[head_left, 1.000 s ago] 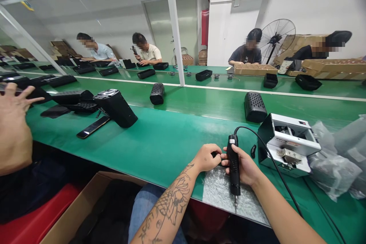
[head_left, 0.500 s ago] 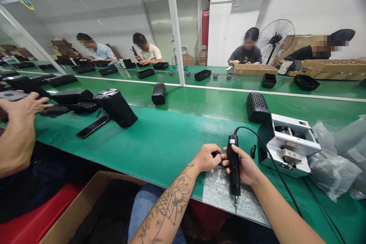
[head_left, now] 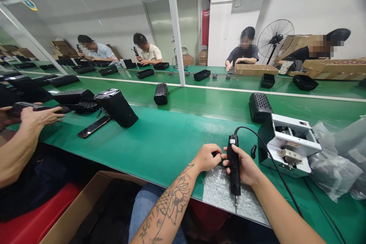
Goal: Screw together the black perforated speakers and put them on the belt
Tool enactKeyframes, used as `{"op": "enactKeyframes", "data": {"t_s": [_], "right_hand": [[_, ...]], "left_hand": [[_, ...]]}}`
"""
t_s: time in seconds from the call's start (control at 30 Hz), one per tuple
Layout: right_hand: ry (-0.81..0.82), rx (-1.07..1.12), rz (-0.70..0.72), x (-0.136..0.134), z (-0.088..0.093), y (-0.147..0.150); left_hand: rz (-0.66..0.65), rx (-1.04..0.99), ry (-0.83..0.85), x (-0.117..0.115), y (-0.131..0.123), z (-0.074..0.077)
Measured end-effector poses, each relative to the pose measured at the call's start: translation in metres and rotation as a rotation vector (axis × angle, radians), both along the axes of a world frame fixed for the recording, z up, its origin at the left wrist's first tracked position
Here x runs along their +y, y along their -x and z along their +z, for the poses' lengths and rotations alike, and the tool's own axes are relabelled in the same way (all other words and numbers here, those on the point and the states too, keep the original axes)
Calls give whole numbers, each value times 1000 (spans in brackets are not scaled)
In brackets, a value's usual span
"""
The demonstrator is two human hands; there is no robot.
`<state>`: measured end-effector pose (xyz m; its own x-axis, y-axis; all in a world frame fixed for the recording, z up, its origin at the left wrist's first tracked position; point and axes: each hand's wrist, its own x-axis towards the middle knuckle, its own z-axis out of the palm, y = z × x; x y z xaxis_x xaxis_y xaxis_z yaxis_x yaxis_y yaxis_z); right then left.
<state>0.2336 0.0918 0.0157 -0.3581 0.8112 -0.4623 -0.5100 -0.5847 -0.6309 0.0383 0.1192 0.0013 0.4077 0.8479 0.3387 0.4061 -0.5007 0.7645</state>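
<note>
Right hand (head_left: 244, 167) clamped on electric driver (head_left: 233, 167), bit pointing down, tip over bubble wrap (head_left: 220, 194) at the near edge of the green surface (head_left: 143, 148). Left hand (head_left: 207, 158), tattooed forearm, fingers closed on small black part (head_left: 214, 154) right beside the driver. Part mostly hidden, can't tell what it is. Hands almost touching. Bit not on any screw that I can see. Work in hand looks like fitting that part at the driver. Cord (head_left: 264, 141) runs up and right, past open white unit (head_left: 288, 145), tilted, near right. Black grille casing (head_left: 259, 107) just behind it. Loose black piece (head_left: 253, 151) between driver and unit. Plastic bags (head_left: 334, 164) far right. Co-worker's hand (head_left: 40, 117) at left, separate, on black handset (head_left: 20, 108), near phone (head_left: 93, 126) and black housing (head_left: 116, 108).
</note>
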Motion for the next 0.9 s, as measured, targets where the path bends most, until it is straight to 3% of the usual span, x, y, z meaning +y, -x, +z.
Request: {"op": "enactKeyframes", "data": {"t_s": [0.9], "right_hand": [[-11, -24, -15, -1, 0, 2]], "left_hand": [[-24, -24, -15, 1, 1, -1]]}}
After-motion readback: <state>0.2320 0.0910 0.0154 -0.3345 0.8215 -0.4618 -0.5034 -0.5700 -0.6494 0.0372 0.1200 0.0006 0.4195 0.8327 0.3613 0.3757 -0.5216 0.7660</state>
